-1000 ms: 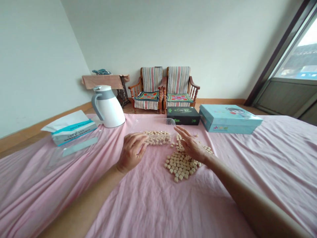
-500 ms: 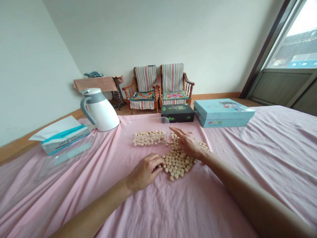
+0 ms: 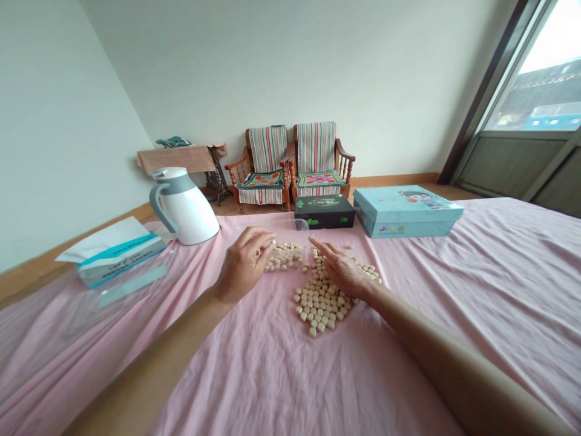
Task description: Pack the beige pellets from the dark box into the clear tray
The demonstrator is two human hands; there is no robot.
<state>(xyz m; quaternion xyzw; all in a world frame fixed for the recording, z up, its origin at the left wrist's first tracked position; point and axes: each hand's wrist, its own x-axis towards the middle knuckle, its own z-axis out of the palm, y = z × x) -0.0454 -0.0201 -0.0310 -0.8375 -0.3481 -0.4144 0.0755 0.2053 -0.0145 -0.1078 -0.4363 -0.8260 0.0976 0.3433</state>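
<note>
Quickly: a clear plastic tub [image 3: 295, 233] lies on a wrinkled pink sheet [image 3: 272, 375], its far corner just in front of a black box [image 3: 324, 212]. It holds a shallow, uneven layer of small beige cubes [image 3: 284, 258], mostly bunched toward the near right side of the tub. More of the same cubes lie loose on the sheet outside it, in a rough single-layer patch [image 3: 320, 306] just right of and nearer the person than the tub, with a few strays farther right.

The left hand [image 3: 242, 265] is above the tub's near-left edge, fingers curled and thumb close to them in a pinch-like shape. Its fingertips are right by the cubes inside, but whether a cube sits between them cannot be told. The right hand [image 3: 340, 272] is open, palm down and fingers stretched toward the tub, lying on or just over the upper part of the loose patch, with its fingertips just beside the tub's right side.

Behind them, a white thermal jug [image 3: 184, 209] with a grey handle stands on the sheet, left of the tub. A tissue box [image 3: 113, 257] lies farther left, with a clear plastic packet [image 3: 131, 284] in front of it. A light-blue printed box [image 3: 403, 212] sits right of the black box.
</note>
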